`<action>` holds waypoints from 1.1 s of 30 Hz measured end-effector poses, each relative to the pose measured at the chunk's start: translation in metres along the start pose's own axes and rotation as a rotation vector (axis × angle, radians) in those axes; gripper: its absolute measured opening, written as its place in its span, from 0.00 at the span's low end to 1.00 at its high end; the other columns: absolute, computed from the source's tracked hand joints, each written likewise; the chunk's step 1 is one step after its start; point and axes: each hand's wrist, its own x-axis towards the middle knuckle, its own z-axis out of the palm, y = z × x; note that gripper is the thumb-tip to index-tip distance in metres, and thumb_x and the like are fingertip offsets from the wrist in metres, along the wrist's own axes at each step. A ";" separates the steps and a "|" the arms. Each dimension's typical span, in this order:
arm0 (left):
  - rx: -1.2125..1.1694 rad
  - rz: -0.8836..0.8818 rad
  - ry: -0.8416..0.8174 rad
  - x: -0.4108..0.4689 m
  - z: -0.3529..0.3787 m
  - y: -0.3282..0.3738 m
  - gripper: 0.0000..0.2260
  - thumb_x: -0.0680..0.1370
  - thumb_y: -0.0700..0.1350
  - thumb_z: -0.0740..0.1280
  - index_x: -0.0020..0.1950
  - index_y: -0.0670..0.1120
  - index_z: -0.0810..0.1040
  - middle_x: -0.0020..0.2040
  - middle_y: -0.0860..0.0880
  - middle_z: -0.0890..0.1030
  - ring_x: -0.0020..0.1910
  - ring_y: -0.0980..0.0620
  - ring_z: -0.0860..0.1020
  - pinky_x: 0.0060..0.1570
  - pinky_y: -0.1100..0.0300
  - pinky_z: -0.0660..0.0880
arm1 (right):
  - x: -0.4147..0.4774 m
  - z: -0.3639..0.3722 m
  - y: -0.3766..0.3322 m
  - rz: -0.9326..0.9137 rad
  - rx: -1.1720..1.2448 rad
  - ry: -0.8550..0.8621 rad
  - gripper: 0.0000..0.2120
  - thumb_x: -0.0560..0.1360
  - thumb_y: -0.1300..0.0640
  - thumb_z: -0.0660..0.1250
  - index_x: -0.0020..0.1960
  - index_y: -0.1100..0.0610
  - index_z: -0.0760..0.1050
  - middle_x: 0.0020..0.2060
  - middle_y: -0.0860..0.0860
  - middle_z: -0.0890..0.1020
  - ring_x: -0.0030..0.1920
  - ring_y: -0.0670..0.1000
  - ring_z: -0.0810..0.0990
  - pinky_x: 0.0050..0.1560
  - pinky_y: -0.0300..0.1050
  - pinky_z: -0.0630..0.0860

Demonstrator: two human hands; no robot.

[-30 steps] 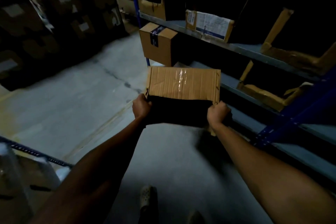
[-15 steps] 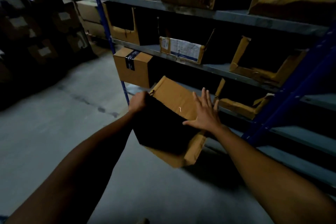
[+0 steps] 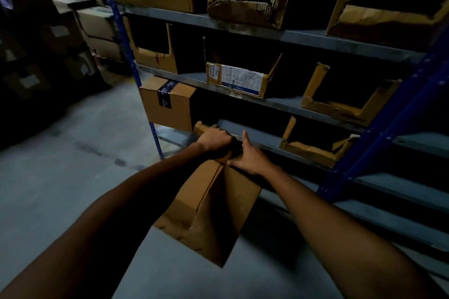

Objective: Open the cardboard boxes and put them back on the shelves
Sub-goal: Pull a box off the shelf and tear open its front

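Box point(image 3: 213, 206) hangs tilted at the shelf point(image 3: 257, 135), left hand point(image 3: 215, 139) gripping its top, right hand point(image 3: 250, 158) flat, steering it in.

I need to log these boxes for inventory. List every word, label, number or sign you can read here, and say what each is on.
No text can be read for certain.
White printed label on the front of the low open cardboard box on the middle shelf: rows of print, too small and blurred.
Dark tape strip over the closed brown cardboard box: pale marks, unreadable.
Pale labels on the dim stacked boxes at far left: blurred.
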 end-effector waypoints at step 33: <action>-0.165 0.063 0.332 0.004 0.001 -0.024 0.18 0.74 0.51 0.70 0.59 0.45 0.75 0.58 0.45 0.78 0.59 0.42 0.74 0.57 0.46 0.69 | 0.014 -0.003 -0.042 0.443 -0.184 0.464 0.09 0.79 0.56 0.62 0.54 0.57 0.79 0.54 0.57 0.81 0.57 0.60 0.79 0.54 0.50 0.73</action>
